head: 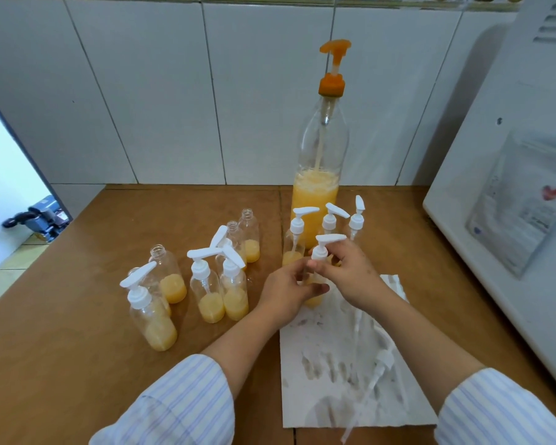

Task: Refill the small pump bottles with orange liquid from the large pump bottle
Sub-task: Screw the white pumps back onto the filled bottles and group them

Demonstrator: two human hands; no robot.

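Observation:
The large clear bottle (316, 187) with an orange pump stands at the back of the wooden table, about a third full of orange liquid. In front of it, my left hand (288, 292) grips a small bottle (313, 298) partly filled with orange liquid. My right hand (350, 273) pinches the collar of that bottle's white pump head (323, 248). Several small bottles (211, 293) with orange liquid stand to the left, some capped with white pumps, some with open necks (170, 277). Three more pump-topped bottles (297, 236) stand against the large bottle.
A stained white paper towel (344, 364) lies under my right forearm, with loose white pump heads (379, 367) on it. A white appliance (511, 203) fills the right side. A tiled wall stands behind. The table's left edge drops to the floor.

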